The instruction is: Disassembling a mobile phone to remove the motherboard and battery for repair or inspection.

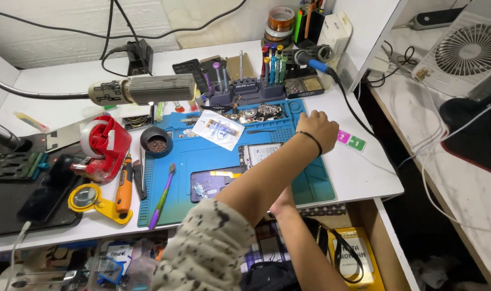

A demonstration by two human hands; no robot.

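My left hand (318, 129), a black band on its wrist, lies palm down at the right edge of the blue repair mat (313, 186), fingers curled onto the mat's upper right corner. Its patterned sleeve (207, 253) crosses in front of me. My right hand (283, 203) is at the table's front edge, mostly hidden behind the left forearm. On the mat lie an opened phone (215, 182), a second phone part (259, 152) and a white packet (219, 129). A pink and green tab (351, 140) lies just right of the left hand.
A tool holder with screwdrivers (245, 83), a blue-handled soldering iron (316, 63) and tape rolls (280, 21) stand at the back. Left of the mat are a black bowl (156, 143), red tape dispenser (105, 145), yellow magnifier (86, 196) and orange screwdriver (124, 186). An open drawer (358, 258) sits below right.
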